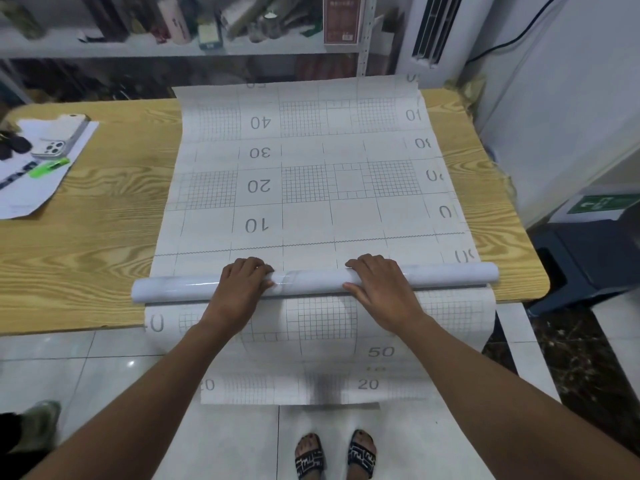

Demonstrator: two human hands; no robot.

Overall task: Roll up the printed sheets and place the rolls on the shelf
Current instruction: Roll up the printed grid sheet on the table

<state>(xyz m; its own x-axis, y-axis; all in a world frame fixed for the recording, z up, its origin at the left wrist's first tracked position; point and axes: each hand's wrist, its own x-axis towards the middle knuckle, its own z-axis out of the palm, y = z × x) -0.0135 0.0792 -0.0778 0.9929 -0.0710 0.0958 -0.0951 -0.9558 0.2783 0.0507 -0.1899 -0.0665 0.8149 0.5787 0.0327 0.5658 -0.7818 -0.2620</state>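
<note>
A long printed sheet [304, 188] with grids and numbers lies across the wooden table [97, 216]. Its far end curls off the back edge. Near the table's front edge a glossy pale roll [180, 289] lies crosswise on the sheet. My left hand [242, 282] grips the roll left of its middle, fingers curled over the top. My right hand [377, 278] grips it right of the middle, thumb on the near side. Another stretch of gridded sheet [322, 348] hangs from the front edge toward the floor. The shelf [166, 50] stands behind the table.
A phone [60, 136], a green lighter [48, 168] and papers [31, 188] lie at the table's left. The shelf holds bottles and clutter. A white appliance [433, 29] stands at the back right, a dark bin [585, 251] at the right. Someone's shoe [38, 424] shows at lower left.
</note>
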